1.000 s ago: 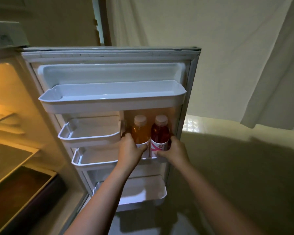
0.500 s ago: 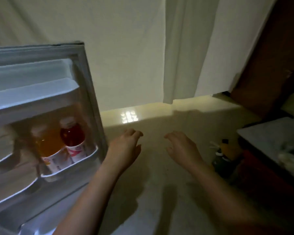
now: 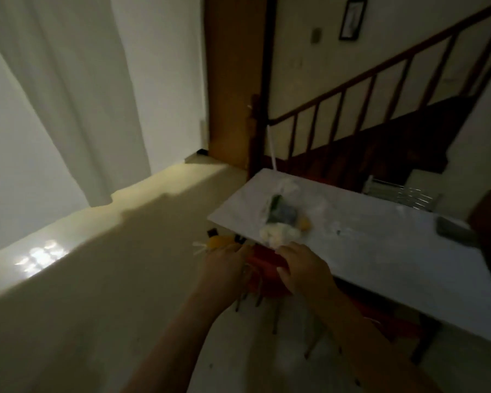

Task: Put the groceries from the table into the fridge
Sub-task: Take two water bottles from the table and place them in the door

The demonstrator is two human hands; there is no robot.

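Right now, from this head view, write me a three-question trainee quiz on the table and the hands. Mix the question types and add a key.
1. True or false: the left hand holds a bottle.
2. Multiple choice: where does the clear bag of groceries lie? A) on the floor B) on the white table, near its close corner C) on the stairs
3. Fill in: behind the table rises a wooden ______ with a railing.

Key
1. False. Both the left hand and the right hand are empty, fingers loose, reaching toward the table.
2. B. The bag is blurred, so its contents cannot be named.
3. Staircase.
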